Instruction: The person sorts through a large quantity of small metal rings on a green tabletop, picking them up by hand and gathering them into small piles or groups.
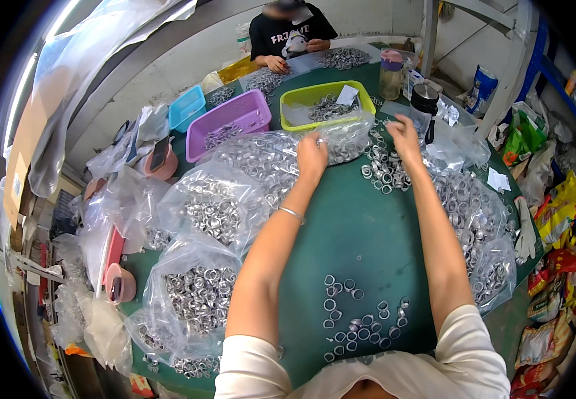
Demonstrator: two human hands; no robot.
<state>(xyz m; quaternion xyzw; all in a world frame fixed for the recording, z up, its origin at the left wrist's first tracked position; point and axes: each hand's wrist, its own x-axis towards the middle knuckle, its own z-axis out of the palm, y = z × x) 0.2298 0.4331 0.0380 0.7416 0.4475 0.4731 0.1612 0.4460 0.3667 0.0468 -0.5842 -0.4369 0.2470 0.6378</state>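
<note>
My left hand (312,157) is closed on the edge of a clear plastic bag (351,138) full of grey metal rings, just in front of a lime-green basket (290,118). To its right, my right hand (405,141) hangs over a loose heap of metal rings (386,166). Its fingers are curled in, and whatever they may pinch is hidden. Nearer my body, several loose rings (365,332) lie scattered on the green tabletop (347,233).
Bags of rings (198,292) line the left side, and another ring-filled bag (474,219) lies along the right. Beyond them stand a purple basket (198,136), a blue basket (187,108) and a black-lidded jug (423,106). A person (292,33) sits across the table with rings in front.
</note>
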